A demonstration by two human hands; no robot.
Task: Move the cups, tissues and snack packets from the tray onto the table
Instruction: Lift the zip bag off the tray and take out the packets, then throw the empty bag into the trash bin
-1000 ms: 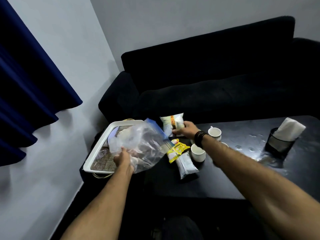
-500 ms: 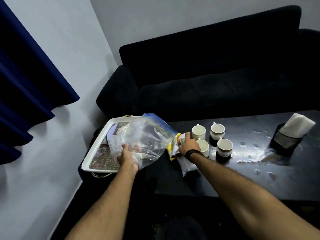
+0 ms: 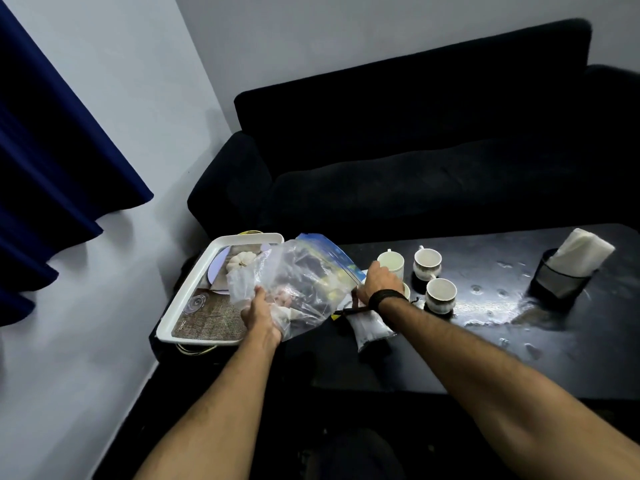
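My left hand (image 3: 261,315) grips a crumpled clear plastic zip bag (image 3: 304,278) with a blue seal strip, held over the right end of the white tray (image 3: 188,296). My right hand (image 3: 381,284) is just right of the bag, fingers curled down over a snack packet whose white edge (image 3: 362,271) shows beside them. Another snack packet (image 3: 369,329) lies flat on the black table (image 3: 485,348). Three white cups (image 3: 391,263) (image 3: 427,263) (image 3: 440,294) stand upright right of my hand; a fourth (image 3: 406,291) is mostly hidden behind my wrist.
A black mesh holder (image 3: 557,282) with white tissues (image 3: 581,251) stands at the table's far right, with wet patches around it. A black sofa (image 3: 433,174) runs behind the table. A blue curtain (image 3: 52,168) hangs at left. The tray floor bears a printed picture.
My right hand brought a snack packet from the far side down beside the other packets next to the cups. The left hand kept its grip on the bag. The camera shifted a little.
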